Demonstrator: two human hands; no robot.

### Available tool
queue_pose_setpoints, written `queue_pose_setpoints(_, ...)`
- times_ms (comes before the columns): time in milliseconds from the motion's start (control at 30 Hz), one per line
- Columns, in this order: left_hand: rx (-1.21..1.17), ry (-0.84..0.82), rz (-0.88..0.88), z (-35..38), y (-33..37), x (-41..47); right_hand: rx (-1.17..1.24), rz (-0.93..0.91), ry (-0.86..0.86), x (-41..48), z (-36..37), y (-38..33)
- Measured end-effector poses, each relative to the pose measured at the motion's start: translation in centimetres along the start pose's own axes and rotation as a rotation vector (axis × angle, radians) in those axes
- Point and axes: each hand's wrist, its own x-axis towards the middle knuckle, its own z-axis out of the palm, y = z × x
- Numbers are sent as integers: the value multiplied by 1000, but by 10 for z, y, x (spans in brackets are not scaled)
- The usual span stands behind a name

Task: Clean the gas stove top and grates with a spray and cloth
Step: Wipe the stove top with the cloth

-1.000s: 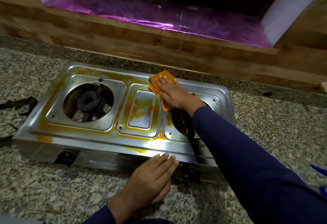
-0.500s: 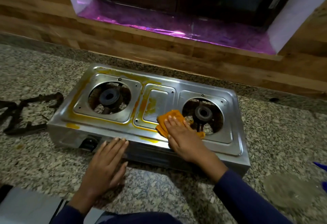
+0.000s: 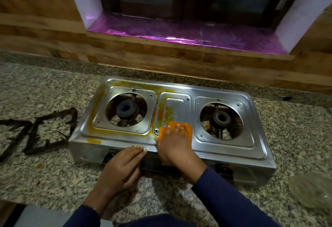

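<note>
1. The gas stove [image 3: 251, 137] sits on the granite counter [image 3: 45, 182] below the window sill [image 3: 179, 34], its grates off and both burners bare; this head view is our only one.
2. Our right hand [image 3: 177, 147] lies flat, fingers spread, pressing the orange cloth [image 3: 187, 130] onto the stove's front middle, at the near edge of its centre panel.
3. Our left hand [image 3: 122, 169] rests open, palm down, against the stove's front edge, fingertips touching the rim.
4. Yellow-orange residue [image 3: 94, 140] rings the stove's left burner [image 3: 126, 108]; the right burner [image 3: 221, 118] plate looks cleaner.
5. The dark grates [image 3: 39, 131] lie on the counter just left of the stove.
</note>
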Motion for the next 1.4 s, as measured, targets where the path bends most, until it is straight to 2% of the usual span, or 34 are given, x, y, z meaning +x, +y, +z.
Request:
queue_pose_setpoints(67, -27, -24, 51, -3, -10, 1, -39, -81, 302, 7, 12, 4)
queue_pose_setpoints(133, -72, -15, 88, -3, -17, 0, 109, -100, 451, 11, 28, 7)
queue_pose_setpoints(400, -251, 111, 110, -1, -22, 9, 226, 57, 444, 59, 35, -22)
queue_pose_setpoints(533, -274, 82, 219, -4, -38, 17, 284, 183, 518, 115, 12, -22)
queue_pose_setpoints(667, -333, 47, 248, -6, -50, 17, 301, 185, 527, 159, -17, -15)
queue_pose_setpoints(800, -407, 81, 178, -4, -45, 12, 155, 29, 480, 199, -40, -17)
queue_pose_setpoints(967, -409, 66, 187, -6, -46, 10, 20, -410, 350, 216, -53, -14)
queue_pose_setpoints(1067, -385, 30, 225, -9, -49, 11, 19, -581, 313, 198, -45, -9)
queue_pose_setpoints(1267, -407, -42, 137, -20, -46, 10, 62, -716, 255, 119, -4, 0)
queue_pose_setpoints(1400, -405, 76, 4, -47, -56, -3, 98, -721, 219, 66, 16, -8)
